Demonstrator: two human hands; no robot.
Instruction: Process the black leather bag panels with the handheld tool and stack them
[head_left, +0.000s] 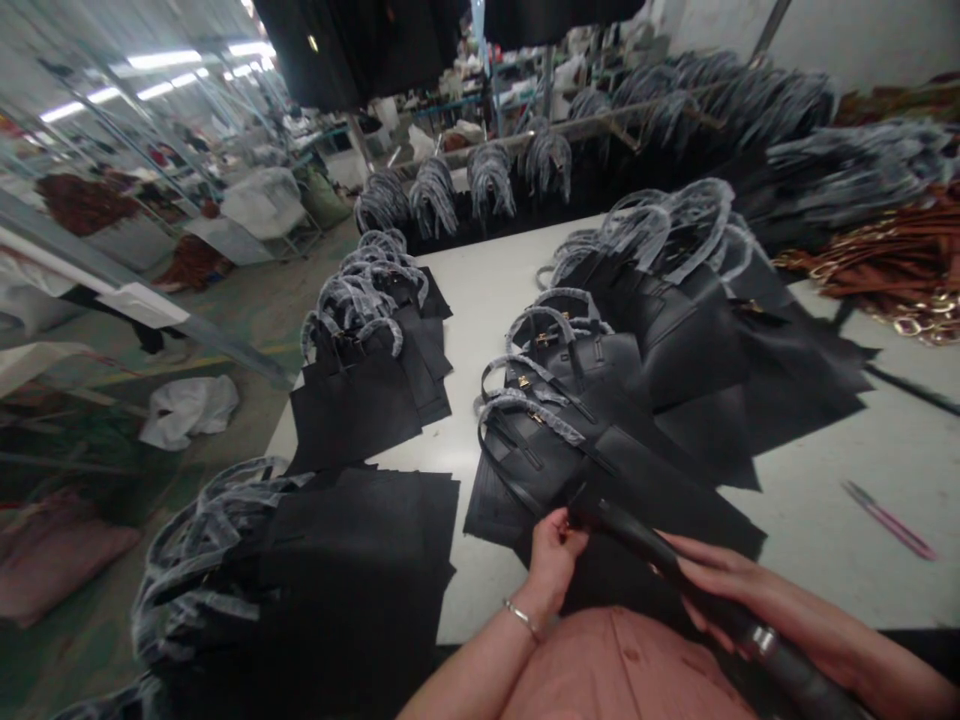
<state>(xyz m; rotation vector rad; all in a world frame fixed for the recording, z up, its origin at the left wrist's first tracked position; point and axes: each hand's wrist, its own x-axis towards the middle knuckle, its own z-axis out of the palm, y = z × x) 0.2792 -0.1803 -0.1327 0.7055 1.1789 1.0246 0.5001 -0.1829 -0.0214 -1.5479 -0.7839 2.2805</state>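
My left hand (553, 552), with a bracelet at its wrist, is closed in a pinch at the edge of a black leather piece near my body. My right hand (724, 580) is wrapped round a long black piece (637, 530) that runs from near my left fingers down to the lower right. A shiny metal band sits on it; its exact kind is unclear. Just beyond my hands lies a stack of black bag panels (585, 440), their handles wrapped in clear plastic and some gold hardware showing.
More black panels with wrapped handles lie in a left stack (360, 400), a near-left stack (352, 560) and a right stack (690, 340). Pink-handled tweezers or snips (892, 520) rest on the white table (457, 440). Brown straps (892, 260) are heaped at right. Wrapped handles hang on a rail behind.
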